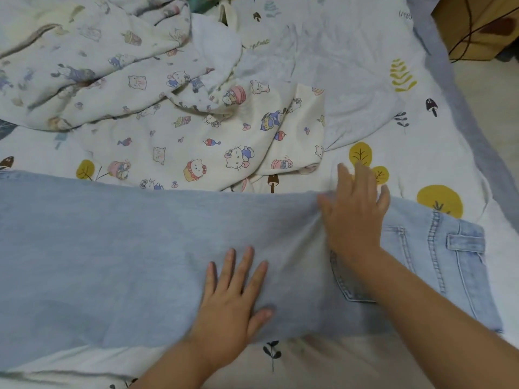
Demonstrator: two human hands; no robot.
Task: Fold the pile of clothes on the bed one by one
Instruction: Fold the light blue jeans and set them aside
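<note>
The jeans [140, 262] lie flat across the near part of the bed [421, 153], waistband toward the right edge. The left hand [233, 299] rests flat on the jeans near their middle. The right hand [355, 209] rests on the far edge of the jeans, to the right of the left hand. Behind the jeans lies a blanket [174, 113], bunched toward the far left corner. A box [477, 26] stands on the floor beyond the far right corner.

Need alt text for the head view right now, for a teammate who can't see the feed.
Two bare hands press flat on light blue jeans laid across a patterned bedsheet: the left hand mid-leg, the right hand at the far edge near the back pocket. Behind them lies a rumpled cartoon-print cloth and a pale garment.
</note>
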